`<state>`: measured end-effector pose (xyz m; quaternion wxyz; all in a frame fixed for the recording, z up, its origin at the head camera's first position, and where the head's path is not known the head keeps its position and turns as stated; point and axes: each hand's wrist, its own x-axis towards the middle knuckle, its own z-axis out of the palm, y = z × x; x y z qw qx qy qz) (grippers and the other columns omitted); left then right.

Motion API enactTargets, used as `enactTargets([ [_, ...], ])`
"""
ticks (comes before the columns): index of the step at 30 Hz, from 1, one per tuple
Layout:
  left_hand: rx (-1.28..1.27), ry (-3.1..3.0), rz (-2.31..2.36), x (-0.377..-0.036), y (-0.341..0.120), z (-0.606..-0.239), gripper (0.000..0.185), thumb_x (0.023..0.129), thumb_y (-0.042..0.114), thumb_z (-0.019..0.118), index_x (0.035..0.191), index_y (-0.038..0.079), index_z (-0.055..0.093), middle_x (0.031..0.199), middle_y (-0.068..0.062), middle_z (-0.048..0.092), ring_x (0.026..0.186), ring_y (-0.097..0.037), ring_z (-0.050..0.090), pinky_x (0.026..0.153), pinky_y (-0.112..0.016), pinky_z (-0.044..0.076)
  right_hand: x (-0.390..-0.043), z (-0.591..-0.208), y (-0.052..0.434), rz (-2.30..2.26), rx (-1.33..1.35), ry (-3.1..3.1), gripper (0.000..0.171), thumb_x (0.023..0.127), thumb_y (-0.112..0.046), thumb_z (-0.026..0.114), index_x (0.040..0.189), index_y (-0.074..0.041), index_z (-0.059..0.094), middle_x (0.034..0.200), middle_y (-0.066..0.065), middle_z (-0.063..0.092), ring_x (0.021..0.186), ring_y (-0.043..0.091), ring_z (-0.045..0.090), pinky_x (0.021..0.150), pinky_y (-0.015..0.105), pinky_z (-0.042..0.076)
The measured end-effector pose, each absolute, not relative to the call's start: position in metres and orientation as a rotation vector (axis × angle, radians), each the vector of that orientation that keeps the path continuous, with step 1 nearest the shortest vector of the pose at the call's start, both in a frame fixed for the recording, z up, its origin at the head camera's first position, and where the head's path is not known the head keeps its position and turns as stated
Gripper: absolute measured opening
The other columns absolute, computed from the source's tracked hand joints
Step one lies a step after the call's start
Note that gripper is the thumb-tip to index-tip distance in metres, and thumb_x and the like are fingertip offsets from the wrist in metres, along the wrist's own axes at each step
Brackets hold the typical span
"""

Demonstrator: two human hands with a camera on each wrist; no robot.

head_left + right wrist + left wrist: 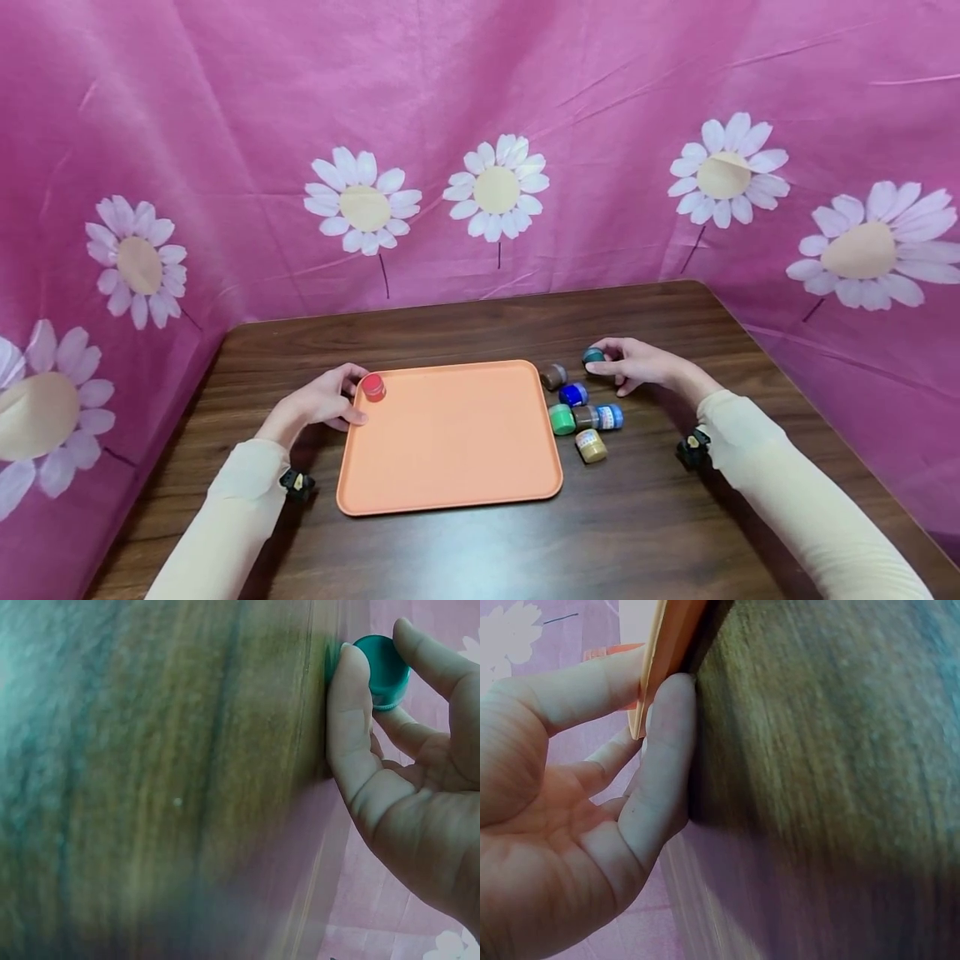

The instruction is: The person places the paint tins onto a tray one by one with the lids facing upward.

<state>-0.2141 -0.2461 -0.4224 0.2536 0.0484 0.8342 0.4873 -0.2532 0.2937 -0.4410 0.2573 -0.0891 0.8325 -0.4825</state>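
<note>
An orange tray (457, 442) lies on the table, and a small red paint jar (373, 387) stands in its far left corner. My left hand (330, 398) pinches the tray's left edge; in the left wrist view the hand (577, 795) has the rim (664, 660) between thumb and fingers. To the right of the other jars, my right hand (637, 364) holds a dark green paint jar (593, 356) low at the table. In the right wrist view the teal-looking lid (384, 667) shows between thumb and fingers of the hand (420, 787).
Beside the tray's right edge several paint jars are clustered: a brown one (554, 377), a dark blue one (573, 394), a green one (562, 419), another brown one (586, 417), a light blue one (610, 416) and a gold one (591, 446). A pink flowered cloth (435, 75) surrounds the wooden table (660, 533).
</note>
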Motion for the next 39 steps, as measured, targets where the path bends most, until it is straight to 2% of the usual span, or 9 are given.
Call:
enactTargets([
  [13,0.097,2.292,1.299,-0.21,-0.243,-0.418,0.076,0.078,-0.011,0.076,0.143,-0.002,0.037,0.109,-0.022,0.049,0.081,-0.023,0.063,0.066,-0.044,0.062,-0.254,-0.439,0.297,-1.362,-0.23,2.224,0.062,0.097,-0.029,0.072,0.143,0.003,0.044,0.103,0.014,0.051,0.075,0.021,0.057,0.062,0.037,0.059],
  [20,0.054,2.288,1.309,-0.211,-0.246,-0.417,0.077,0.078,-0.011,0.077,0.144,-0.001,0.037,0.101,-0.018,0.051,0.079,-0.021,0.063,0.066,-0.044,0.062,-0.255,-0.439,0.298,-1.387,-0.222,2.201,0.063,0.1,-0.032,0.067,0.144,0.005,0.041,0.107,0.017,0.054,0.083,0.026,0.06,0.067,0.04,0.061],
  [27,0.043,2.261,1.318,-0.211,-0.242,-0.421,0.077,0.078,-0.012,0.077,0.144,0.0,0.038,0.094,-0.015,0.053,0.076,-0.02,0.065,0.066,-0.043,0.062,-0.256,-0.446,0.304,-1.423,-0.142,2.166,0.061,0.102,-0.035,0.064,0.141,0.007,0.043,0.104,0.016,0.059,0.08,0.024,0.063,0.07,0.041,0.062],
  [39,0.022,2.25,1.358,-0.21,-0.244,-0.423,0.077,0.077,-0.014,0.077,0.143,0.002,0.041,0.096,-0.017,0.057,0.077,-0.021,0.065,0.065,-0.044,0.062,-0.258,-0.444,0.299,-1.476,-0.245,2.102,0.057,0.102,-0.026,0.064,0.143,0.006,0.041,0.108,0.019,0.061,0.086,0.03,0.066,0.073,0.045,0.062],
])
